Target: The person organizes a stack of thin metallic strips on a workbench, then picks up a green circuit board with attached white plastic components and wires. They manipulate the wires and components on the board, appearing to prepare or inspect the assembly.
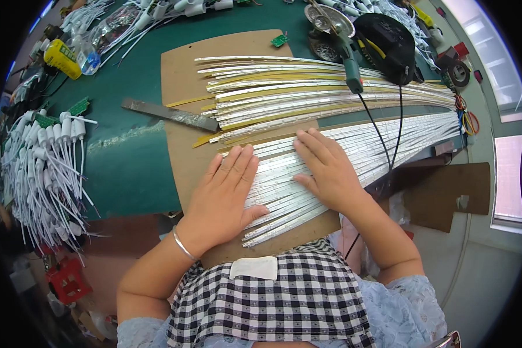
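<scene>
Near fan of silver LED strips [281,180] lies on a brown board [182,75], beneath both hands. Left hand [223,200]: palm down at the strips' left ends, fingers straight and almost together, tips toward the far edge, thumb out to the right over the strips. Right hand [329,174]: flat across them farther right, fingers extended, slightly parted, thumb out to the left. Neither hand grips anything. Strips narrow together rightward toward coloured wires [468,120]. Far side, just beyond the fingertips: second bundle, silver and yellow [261,100].
</scene>
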A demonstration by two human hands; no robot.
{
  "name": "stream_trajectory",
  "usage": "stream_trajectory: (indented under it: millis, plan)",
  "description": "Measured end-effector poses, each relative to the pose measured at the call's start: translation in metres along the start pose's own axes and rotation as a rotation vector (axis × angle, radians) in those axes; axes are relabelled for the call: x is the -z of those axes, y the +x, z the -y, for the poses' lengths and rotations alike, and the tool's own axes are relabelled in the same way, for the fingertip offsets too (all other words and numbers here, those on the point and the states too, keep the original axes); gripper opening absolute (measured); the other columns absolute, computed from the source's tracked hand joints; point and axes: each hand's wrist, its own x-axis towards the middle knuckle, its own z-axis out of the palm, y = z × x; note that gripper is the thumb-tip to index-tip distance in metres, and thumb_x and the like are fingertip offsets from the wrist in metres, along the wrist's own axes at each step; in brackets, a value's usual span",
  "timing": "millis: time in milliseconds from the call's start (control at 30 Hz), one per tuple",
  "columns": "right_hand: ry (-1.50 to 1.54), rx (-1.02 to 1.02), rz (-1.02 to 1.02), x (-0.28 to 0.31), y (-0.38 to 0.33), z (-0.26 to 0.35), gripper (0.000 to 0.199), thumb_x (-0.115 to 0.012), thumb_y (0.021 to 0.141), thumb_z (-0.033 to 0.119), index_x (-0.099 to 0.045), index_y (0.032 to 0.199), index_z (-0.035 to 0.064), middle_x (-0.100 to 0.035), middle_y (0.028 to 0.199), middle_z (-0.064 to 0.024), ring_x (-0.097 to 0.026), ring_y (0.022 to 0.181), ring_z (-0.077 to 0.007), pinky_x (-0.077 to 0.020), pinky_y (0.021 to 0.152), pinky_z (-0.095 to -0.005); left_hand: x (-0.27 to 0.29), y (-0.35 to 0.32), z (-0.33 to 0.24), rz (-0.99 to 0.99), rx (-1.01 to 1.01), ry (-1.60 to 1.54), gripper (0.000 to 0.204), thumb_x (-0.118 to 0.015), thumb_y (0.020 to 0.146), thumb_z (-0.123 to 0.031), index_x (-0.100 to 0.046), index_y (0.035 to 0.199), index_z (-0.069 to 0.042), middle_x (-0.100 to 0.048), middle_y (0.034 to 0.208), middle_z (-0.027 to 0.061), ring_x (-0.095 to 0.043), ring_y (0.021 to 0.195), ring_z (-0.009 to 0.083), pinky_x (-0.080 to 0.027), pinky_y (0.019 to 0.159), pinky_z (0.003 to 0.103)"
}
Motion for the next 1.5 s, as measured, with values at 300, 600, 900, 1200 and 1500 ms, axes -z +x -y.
stream_trajectory:
  millis: [300,600,900,1200,1500]
  plan:
    - [0.065,0.014,-0.057,0.000,0.005,-0.007,0.044,-0.070,0.078,0.024,-0.061,0.114,0.0012,-0.059,0.125,-0.0133,-0.052,0.118,-0.0306,-0.0418,0.100,-0.0425,0.004,0.010,-0.003,0.092,0.022,-0.003,0.084,-0.064,0.080,-0.041,-0.032,0.143,0.005,-0.028,0.151,0.0233,-0.023,0.143,0.0365,-0.015,0.117,0.048]
    - [-0.079,0.115,0.116,0.011,0.052,-0.026,0.011,-0.059,0.078,0.012,-0.065,0.082,0.0040,-0.062,0.090,-0.0089,-0.063,0.092,-0.0246,-0.0558,0.071,-0.0351,-0.004,0.005,0.000,0.052,-0.018,0.186,0.085,-0.049,0.087,-0.054,-0.030,0.143,0.007,-0.026,0.152,0.0243,-0.022,0.142,0.0389,-0.013,0.117,0.050]
    - [-0.137,0.282,-0.058,0.009,0.050,-0.030,0.008,-0.060,0.076,0.013,-0.065,0.079,0.0074,-0.061,0.087,-0.0059,-0.059,0.088,-0.0228,-0.0529,0.069,-0.0326,-0.003,0.002,-0.004,0.031,-0.031,0.194,0.085,-0.051,0.086,-0.053,-0.031,0.143,0.006,-0.026,0.152,0.0242,-0.020,0.143,0.0399,-0.012,0.117,0.051]
    - [-0.158,-0.037,0.048,0.006,0.001,0.005,0.065,-0.055,0.089,0.045,-0.043,0.140,0.0062,-0.037,0.149,-0.0117,-0.031,0.139,-0.0272,-0.0235,0.114,-0.0456,-0.007,-0.004,-0.002,-0.017,-0.012,0.099,0.085,-0.053,0.086,-0.055,-0.030,0.145,0.001,-0.027,0.153,0.0203,-0.023,0.143,0.0330,-0.015,0.117,0.045]
    - [-0.239,-0.065,0.163,-0.011,0.004,0.004,0.076,-0.044,0.091,0.058,-0.032,0.147,0.0073,-0.027,0.155,-0.0088,-0.021,0.144,-0.0241,-0.0137,0.118,-0.0456,0.019,-0.012,0.046,-0.334,0.047,-0.090,0.080,-0.052,0.091,-0.046,-0.026,0.147,0.003,-0.022,0.154,0.0214,-0.019,0.144,0.0377,-0.017,0.116,0.047]
